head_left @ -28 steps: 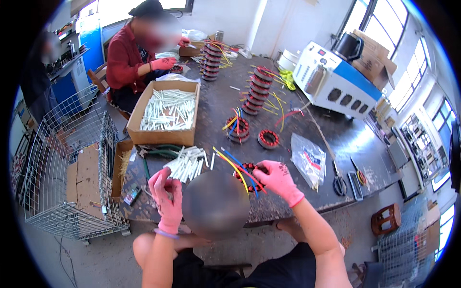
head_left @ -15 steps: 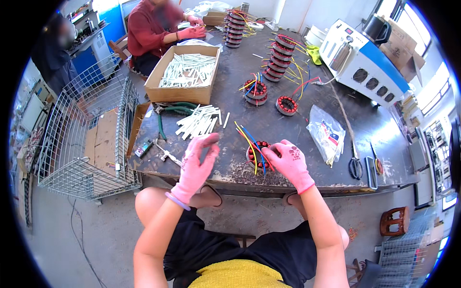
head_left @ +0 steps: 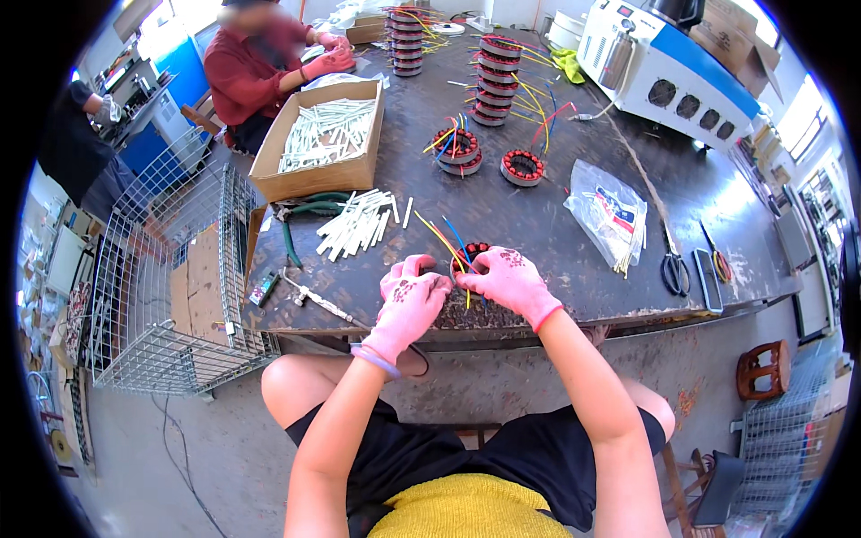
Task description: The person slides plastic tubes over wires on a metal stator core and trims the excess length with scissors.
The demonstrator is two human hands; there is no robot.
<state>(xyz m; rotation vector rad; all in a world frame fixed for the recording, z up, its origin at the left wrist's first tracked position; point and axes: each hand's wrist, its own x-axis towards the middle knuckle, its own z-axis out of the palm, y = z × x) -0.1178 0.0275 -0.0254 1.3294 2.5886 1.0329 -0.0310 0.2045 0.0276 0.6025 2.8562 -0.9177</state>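
Observation:
A ring-shaped motor stator with red windings lies near the table's front edge, mostly hidden by my hands. Yellow wires and a blue wire stick up from it toward the far left. My right hand, in a pink glove, pinches the stator's lead wires at its near side. Close beside it, my left hand, gloved in pink too, has its fingers curled together at the stator's left; whatever lies between them is hidden.
White sleeve tubes lie piled left of the stator, before a cardboard box of more tubes. Green-handled pliers rest nearby. Farther back are stacked stators. A plastic bag and scissors lie right. A co-worker sits far left.
My left hand has come from over the table at the left to the stator, and its fingers have closed. My right hand has shifted slightly left. The whole view has shifted a little.

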